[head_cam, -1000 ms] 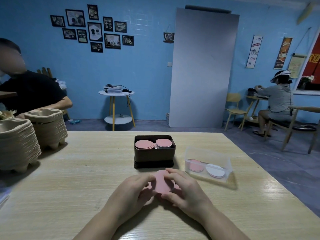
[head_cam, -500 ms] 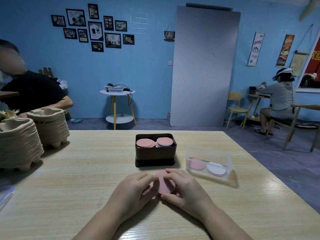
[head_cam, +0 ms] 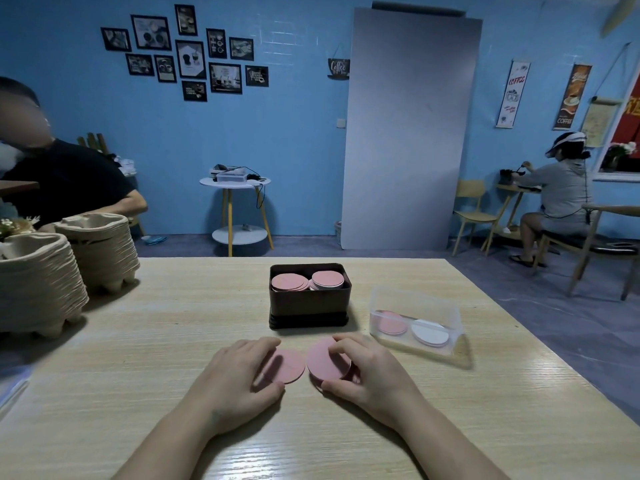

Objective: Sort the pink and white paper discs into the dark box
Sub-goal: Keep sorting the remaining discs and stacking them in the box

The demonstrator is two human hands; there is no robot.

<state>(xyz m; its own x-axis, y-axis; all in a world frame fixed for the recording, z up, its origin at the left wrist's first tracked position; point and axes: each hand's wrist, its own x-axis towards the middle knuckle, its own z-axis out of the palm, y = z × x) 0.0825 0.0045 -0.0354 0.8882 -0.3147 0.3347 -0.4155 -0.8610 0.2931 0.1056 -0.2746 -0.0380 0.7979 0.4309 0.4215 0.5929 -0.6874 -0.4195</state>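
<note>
A person is sitting at a pale wooden table (head_cam: 156,341), seen from their own eyes, with both bare hands working close together on the tabletop. The left hand (head_cam: 239,372) is curling its fingers and thumb around a pink disc (head_cam: 290,366), which is lying flat on the wood. The right hand (head_cam: 372,374) is pinching a stack of pink discs (head_cam: 323,362) between its fingers at the top edge and its thumb at the bottom edge, holding it tilted up off the table. The disc and the stack are sitting side by side, nearly touching, between the two hands.

Just beyond the fingertips, the dark box (head_cam: 308,308) is standing open, holding two piles of discs with pink tops; the pile on the right-hand side is showing whitish edges. Beyond and outward from the right hand, a clear plastic container (head_cam: 417,299) is holding one pink pile and one white pile. Well out past the left hand, stacks of moulded pulp trays (head_cam: 38,282) are sitting on the table.
</note>
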